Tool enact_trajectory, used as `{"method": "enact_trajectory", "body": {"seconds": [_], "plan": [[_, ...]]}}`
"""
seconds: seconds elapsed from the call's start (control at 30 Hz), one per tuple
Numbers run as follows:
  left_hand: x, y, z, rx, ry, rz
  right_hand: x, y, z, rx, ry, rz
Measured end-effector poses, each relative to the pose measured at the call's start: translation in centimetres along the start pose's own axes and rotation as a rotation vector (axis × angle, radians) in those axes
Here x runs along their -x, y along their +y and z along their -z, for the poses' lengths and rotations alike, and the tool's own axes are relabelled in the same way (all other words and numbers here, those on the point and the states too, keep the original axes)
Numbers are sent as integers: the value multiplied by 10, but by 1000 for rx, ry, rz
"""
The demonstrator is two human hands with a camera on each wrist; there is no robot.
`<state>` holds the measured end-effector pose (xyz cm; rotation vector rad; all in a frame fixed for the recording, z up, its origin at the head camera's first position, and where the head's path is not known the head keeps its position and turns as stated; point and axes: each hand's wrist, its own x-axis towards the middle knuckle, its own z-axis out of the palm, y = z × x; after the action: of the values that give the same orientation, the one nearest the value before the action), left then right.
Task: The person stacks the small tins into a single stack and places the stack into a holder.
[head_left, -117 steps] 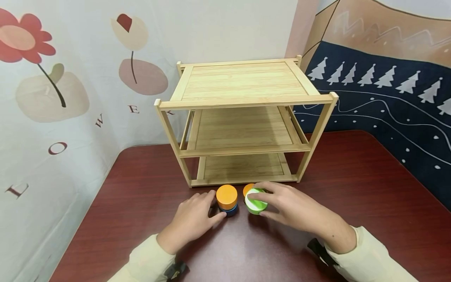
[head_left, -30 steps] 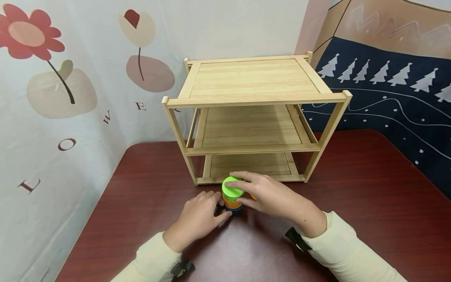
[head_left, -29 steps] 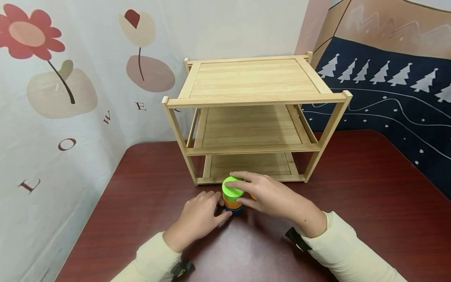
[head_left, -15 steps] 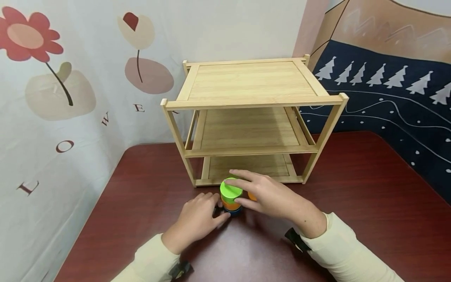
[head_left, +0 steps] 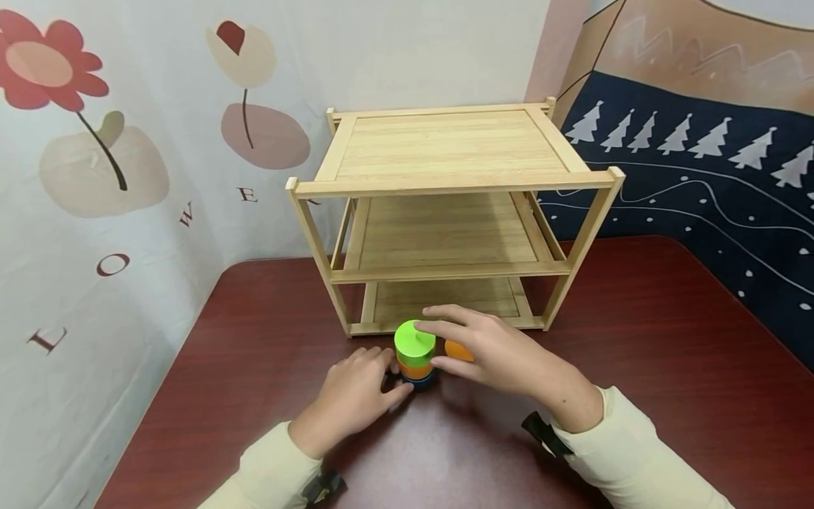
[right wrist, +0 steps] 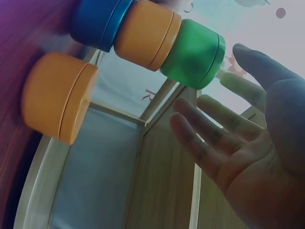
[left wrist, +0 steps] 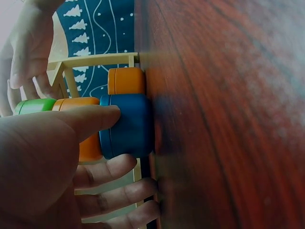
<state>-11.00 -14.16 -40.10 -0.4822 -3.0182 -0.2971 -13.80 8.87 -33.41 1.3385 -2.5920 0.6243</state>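
Three small round lidded jars stand stacked on the table: a blue jar (head_left: 421, 382) (left wrist: 131, 131) at the bottom, an orange jar (head_left: 416, 370) in the middle and a green jar (head_left: 415, 343) (right wrist: 193, 53) on top. My left hand (head_left: 352, 392) holds the blue jar lightly between thumb and index finger, from its left side. Beside the green jar, my right hand (head_left: 499, 350) has its fingers spread, a small gap from it in the right wrist view. A second orange jar (head_left: 458, 350) (right wrist: 57, 98) sits just right of the stack, partly hidden by the right hand.
Right behind the jars stands a three-tier wooden shelf (head_left: 451, 185) on the dark red table (head_left: 261, 318). Cloths with flower and tree prints hang behind and beside it. A dark strap device (head_left: 324, 488) sits on each wrist.
My right hand brought the green jar left and onto the orange one, then loosened its fingers and drew slightly right. The left hand has stayed at the blue jar.
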Motion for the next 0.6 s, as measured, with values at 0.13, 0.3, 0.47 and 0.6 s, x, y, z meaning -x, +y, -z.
{"method": "enact_trajectory", "body": {"seconds": [0.13, 0.3, 0.47, 0.6], "plan": [[0, 0, 0, 5, 0, 8, 4, 3, 2, -1, 19, -4], [1, 1, 0, 6, 3, 11, 9, 8, 5, 12, 36, -16], [1, 1, -1, 1, 10, 8, 14, 15, 5, 65, 47, -18], [1, 1, -1, -4, 12, 10, 17, 18, 4, 87, 49, -15]]}}
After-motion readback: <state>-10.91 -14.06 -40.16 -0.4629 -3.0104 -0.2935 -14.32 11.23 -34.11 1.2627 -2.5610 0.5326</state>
